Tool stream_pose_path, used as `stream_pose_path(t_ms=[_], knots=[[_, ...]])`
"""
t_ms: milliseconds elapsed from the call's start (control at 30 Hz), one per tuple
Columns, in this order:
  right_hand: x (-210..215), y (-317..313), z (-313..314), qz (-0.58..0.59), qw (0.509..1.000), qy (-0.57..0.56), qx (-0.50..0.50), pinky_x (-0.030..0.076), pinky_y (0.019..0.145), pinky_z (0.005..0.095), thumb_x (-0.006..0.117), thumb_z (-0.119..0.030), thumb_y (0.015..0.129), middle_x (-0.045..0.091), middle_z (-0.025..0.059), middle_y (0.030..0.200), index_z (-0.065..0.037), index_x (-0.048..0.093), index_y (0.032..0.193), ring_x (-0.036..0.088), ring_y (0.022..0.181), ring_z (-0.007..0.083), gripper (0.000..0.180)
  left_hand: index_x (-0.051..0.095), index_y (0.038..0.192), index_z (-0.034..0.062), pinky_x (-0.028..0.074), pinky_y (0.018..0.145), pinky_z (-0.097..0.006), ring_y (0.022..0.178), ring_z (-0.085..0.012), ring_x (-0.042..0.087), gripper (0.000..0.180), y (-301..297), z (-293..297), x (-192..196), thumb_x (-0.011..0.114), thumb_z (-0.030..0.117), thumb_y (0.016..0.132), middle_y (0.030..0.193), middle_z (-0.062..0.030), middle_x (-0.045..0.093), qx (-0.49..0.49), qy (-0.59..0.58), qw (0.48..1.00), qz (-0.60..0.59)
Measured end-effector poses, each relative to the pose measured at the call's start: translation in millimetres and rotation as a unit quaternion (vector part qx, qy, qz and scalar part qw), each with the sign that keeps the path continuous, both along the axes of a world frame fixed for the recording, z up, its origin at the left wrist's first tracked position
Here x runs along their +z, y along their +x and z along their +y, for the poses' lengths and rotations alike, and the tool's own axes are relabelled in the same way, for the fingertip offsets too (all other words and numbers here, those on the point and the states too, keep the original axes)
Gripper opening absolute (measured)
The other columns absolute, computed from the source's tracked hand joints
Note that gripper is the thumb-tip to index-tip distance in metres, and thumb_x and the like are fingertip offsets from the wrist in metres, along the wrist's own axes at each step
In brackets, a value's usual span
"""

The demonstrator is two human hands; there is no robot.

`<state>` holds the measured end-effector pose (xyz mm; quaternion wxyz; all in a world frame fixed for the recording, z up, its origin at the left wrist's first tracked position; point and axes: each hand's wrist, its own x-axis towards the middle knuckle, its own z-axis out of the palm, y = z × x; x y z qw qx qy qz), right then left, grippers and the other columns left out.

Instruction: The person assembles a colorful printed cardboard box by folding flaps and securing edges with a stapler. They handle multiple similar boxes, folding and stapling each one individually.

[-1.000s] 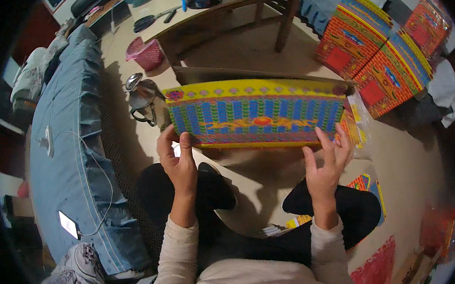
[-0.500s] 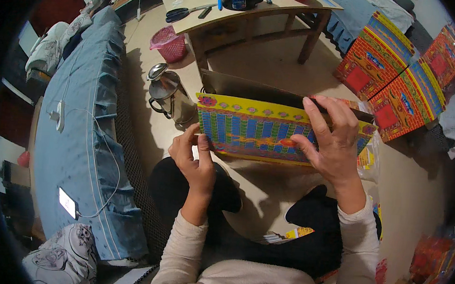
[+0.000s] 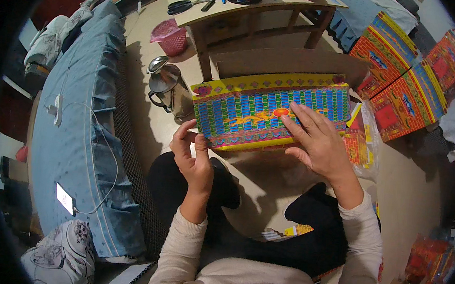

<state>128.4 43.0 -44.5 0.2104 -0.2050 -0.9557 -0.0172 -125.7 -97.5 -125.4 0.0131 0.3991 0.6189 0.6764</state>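
Observation:
In front of me is a folded piece of printed cardboard [image 3: 230, 108], with blue-green stripes, orange dragon-like figures, a red oval and yellow borders. A plain brown flap [image 3: 291, 64] stands up along its far side. My left hand [image 3: 192, 158] is at the near left corner, thumb and fingers closed about the edge; the fingertips are partly hidden. Across the printed face lies my right hand [image 3: 319, 143], open, fingers stretched out toward the red oval and thumb apart near the lower border.
Printed cardboard panels [image 3: 399, 96] stand at the right, near a clear plastic bag [image 3: 367, 136]. A metal jug [image 3: 173, 93] and a pink basket [image 3: 170, 37] are on the floor at left. Beyond stands a table [image 3: 268, 10] with scissors [image 3: 183, 6]. A blue-covered couch [image 3: 81, 116] runs along the left.
The cardboard's printed face has tilted up toward me, and the brown flap has swung out at the far side. My right hand has left the top edge and slid down onto the face.

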Motion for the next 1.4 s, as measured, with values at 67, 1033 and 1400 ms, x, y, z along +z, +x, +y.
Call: stream_pose_path(t_ms=[67, 1033, 1400], knots=[[4, -1, 2, 0.01, 0.999, 0.031, 0.016, 0.043, 0.114, 0.0452, 0.078, -0.039, 0.085, 0.048, 0.0097, 0.161, -0.018, 0.056, 0.151, 0.051, 0.139, 0.0306, 0.072, 0.058, 0.135, 0.0019, 0.049, 0.086, -0.025, 0.088, -0.01, 0.056, 0.03, 0, 1, -1, 0.063, 0.01, 0.106, 0.099, -0.0019, 0.057, -0.04, 0.028, 0.998, -0.04], [39, -59, 33, 0.052, 0.957, -0.25, -0.139, 0.055, 0.083, 0.0467, 0.071, -0.041, 0.097, 0.074, 0.0223, 0.097, -0.004, 0.074, 0.111, 0.072, 0.092, 0.0409, 0.04, 0.035, 0.155, 0.0027, 0.045, 0.093, -0.03, 0.103, -0.0143, 0.059, 0.061, 6, -3, -2, 0.063, 0.004, 0.101, 0.114, -0.0097, 0.067, -0.146, 0.06, 0.978, -0.136], [36, -64, 28, 0.002, 0.958, -0.266, -0.106, 0.053, 0.081, 0.0499, 0.07, -0.04, 0.097, 0.073, 0.0232, 0.097, -0.005, 0.073, 0.11, 0.07, 0.092, 0.0427, 0.038, 0.049, 0.147, 0.0036, 0.041, 0.102, -0.034, 0.122, -0.0208, 0.054, 0.062, 6, 1, 2, 0.074, 0.008, 0.09, 0.134, -0.0103, 0.058, -0.116, -0.004, 0.989, -0.091]])
